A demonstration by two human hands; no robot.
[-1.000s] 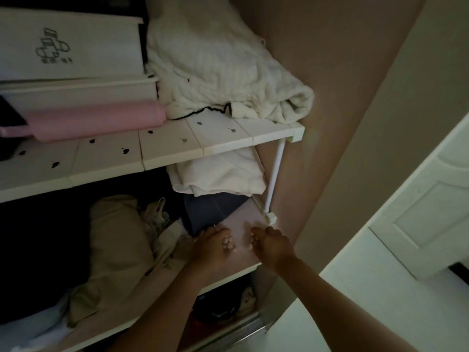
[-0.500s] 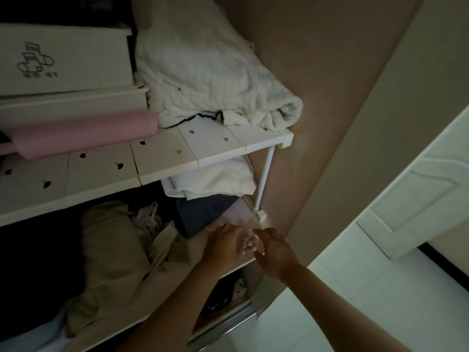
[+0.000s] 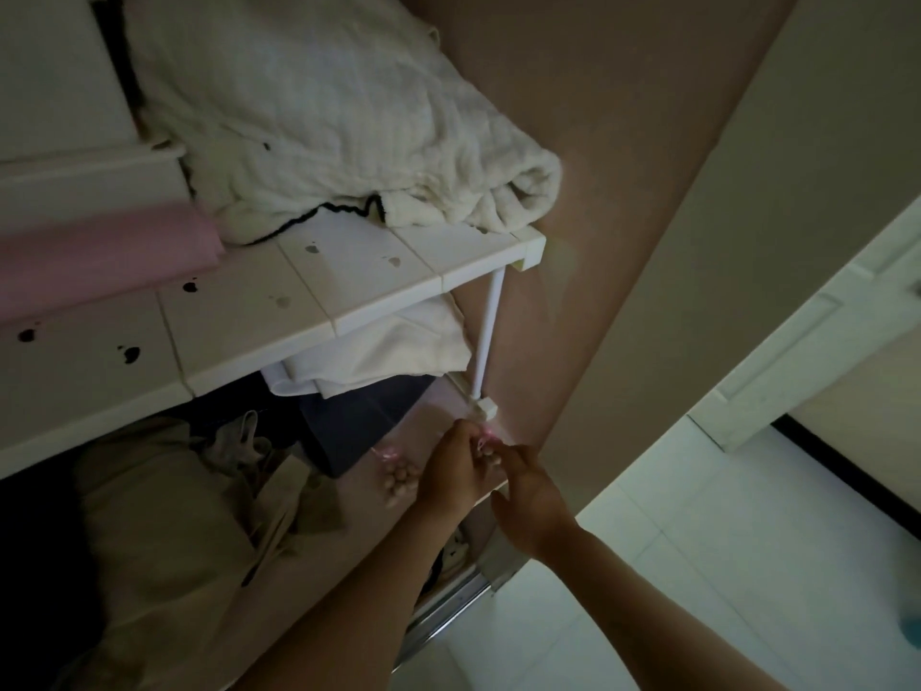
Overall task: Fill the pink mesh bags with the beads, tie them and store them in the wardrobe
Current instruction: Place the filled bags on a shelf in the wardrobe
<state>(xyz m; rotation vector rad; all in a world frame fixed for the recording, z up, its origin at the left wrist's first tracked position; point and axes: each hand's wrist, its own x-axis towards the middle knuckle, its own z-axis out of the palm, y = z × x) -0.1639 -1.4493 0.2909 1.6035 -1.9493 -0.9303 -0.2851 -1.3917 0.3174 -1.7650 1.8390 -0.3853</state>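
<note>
In the dim wardrobe, a pink mesh bag of beads (image 3: 398,478) lies tied on the lower shelf (image 3: 349,531), just left of my left hand (image 3: 456,468). My left hand's curled fingers hold a second bead bag (image 3: 488,448) near the shelf's right end. From the right, my right hand (image 3: 533,496) reaches in. Its loosely extended fingertips meet that second bag, most of which the two hands hide.
A white slatted rack (image 3: 379,286) spans above on a thin leg (image 3: 486,336), carrying a white blanket (image 3: 349,127), a pink roll (image 3: 94,251) and white boxes (image 3: 55,92). Folded clothes (image 3: 379,351) and beige fabric (image 3: 174,516) fill the lower shelf. The wardrobe door (image 3: 817,351) stands open at right.
Both hands came together and shifted right toward the rack's leg. One bead bag now lies on the shelf left of my left hand. The view tilted down and closer.
</note>
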